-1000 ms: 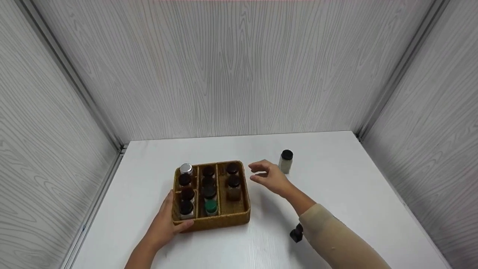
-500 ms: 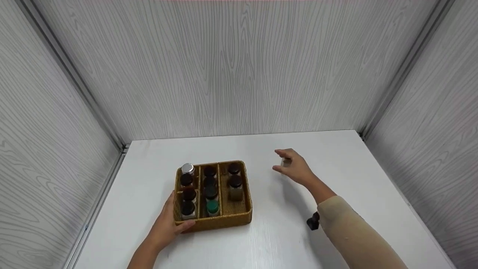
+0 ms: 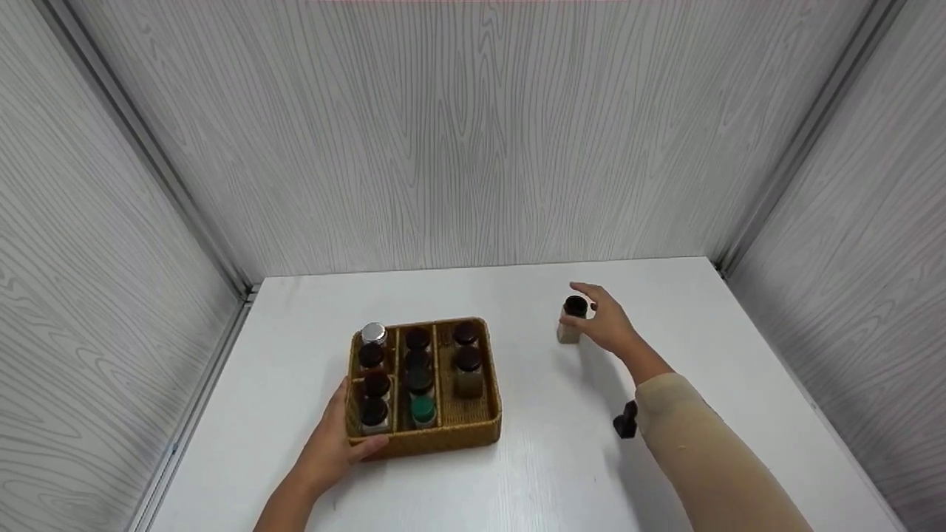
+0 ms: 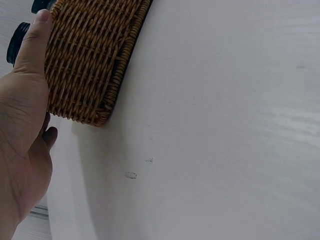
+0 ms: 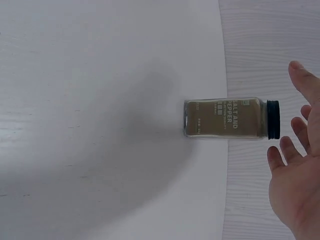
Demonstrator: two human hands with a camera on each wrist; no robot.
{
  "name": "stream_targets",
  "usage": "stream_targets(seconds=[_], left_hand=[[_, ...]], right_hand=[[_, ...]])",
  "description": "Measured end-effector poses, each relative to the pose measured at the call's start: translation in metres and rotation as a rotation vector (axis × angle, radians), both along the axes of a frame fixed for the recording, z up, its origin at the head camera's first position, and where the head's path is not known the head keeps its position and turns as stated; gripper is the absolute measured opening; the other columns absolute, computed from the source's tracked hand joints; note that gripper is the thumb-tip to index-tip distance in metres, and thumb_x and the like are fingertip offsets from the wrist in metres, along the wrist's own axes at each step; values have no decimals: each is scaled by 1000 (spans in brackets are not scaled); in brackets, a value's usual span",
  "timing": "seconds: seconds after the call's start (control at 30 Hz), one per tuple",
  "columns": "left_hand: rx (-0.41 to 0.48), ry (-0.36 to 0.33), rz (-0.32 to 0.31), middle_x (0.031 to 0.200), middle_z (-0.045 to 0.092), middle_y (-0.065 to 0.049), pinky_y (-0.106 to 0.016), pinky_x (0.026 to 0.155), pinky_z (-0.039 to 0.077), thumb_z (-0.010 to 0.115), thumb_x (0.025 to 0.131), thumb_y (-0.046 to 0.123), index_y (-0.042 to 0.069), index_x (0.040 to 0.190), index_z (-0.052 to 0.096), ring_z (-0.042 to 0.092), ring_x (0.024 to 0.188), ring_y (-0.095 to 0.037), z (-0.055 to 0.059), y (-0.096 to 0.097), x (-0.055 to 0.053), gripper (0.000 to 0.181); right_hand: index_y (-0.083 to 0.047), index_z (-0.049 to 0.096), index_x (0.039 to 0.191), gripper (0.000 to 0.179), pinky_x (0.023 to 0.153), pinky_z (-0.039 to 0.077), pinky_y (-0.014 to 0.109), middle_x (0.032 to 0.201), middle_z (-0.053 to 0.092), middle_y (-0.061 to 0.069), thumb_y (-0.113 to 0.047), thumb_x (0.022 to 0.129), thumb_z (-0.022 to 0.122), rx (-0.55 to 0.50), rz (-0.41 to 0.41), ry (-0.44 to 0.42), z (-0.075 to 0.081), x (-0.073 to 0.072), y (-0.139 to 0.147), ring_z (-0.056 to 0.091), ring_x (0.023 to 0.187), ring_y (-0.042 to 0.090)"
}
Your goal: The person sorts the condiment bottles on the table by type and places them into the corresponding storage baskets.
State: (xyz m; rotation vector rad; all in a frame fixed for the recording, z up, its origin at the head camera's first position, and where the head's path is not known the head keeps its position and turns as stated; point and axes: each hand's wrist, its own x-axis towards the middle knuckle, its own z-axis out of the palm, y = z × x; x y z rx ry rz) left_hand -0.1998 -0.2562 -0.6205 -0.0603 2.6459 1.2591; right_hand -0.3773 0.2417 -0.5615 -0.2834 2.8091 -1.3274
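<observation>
My left hand (image 3: 327,452) holds the front left corner of a woven wicker basket (image 3: 443,442), its thumb along the front wall and its fingers at the left side. Brown weave (image 4: 85,60) fills the top of the left wrist view beside that thumb. A clear spice jar (image 3: 569,334) with a black lid stands upright on the table, right of the basket. Its label (image 5: 230,114) reads salt and pepper, over brown contents. My right hand (image 3: 610,323) is at the jar's lid with thumb and fingers spread; the right wrist view shows a gap between them and the lid.
Dividers split the basket into compartments holding several lidded jars, among them a silver-capped jar (image 3: 374,334) and a green-capped jar (image 3: 423,408). Two dark-lidded jars stand in the right compartment. A small black device (image 3: 626,421) shows beside the right sleeve. Pale wood-grain walls (image 3: 473,148) enclose the white table (image 3: 547,473).
My right hand has moved right, away from the basket's edge to the standing spice jar, its fingers staying spread. My left hand keeps its hold on the basket corner.
</observation>
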Motion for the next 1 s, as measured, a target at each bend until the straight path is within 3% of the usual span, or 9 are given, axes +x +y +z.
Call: stream_targets(seconds=[0.23, 0.5, 0.73, 1.0], left_hand=[[-12, 14, 7, 184, 6, -20, -66, 135, 20, 85, 79, 73, 16, 175, -8, 13, 169, -47, 0, 0, 0, 146], [-9, 15, 3, 184, 6, -18, -65, 136, 19, 85, 79, 73, 17, 176, -8, 12, 170, -45, -2, 0, -1, 145], [-8, 27, -4, 183, 8, -20, -66, 135, 22, 85, 81, 72, 16, 175, -7, 14, 169, -46, -2, 0, -1, 143], [3, 25, 2, 184, 7, -19, -66, 136, 20, 85, 80, 71, 17, 176, -7, 12, 170, -46, -3, -1, 1, 143]], right_hand=[[-12, 30, 172, 85, 133, 36, 57, 175, 35, 22, -27, 103, 77, 59, -38, -80, -17, -4, -4, 33, 164, 43], [-9, 51, 160, 57, 125, 45, 58, 164, 51, 26, -22, 108, 70, 51, -149, -40, -24, -6, -10, 49, 154, 45], [-5, 51, 158, 55, 125, 45, 58, 165, 49, 27, -16, 108, 69, 20, -149, -51, -23, -6, -10, 46, 155, 46], [-2, 53, 155, 54, 122, 48, 58, 160, 53, 29, -18, 107, 70, 51, -153, -46, -21, -6, -12, 51, 150, 45]])
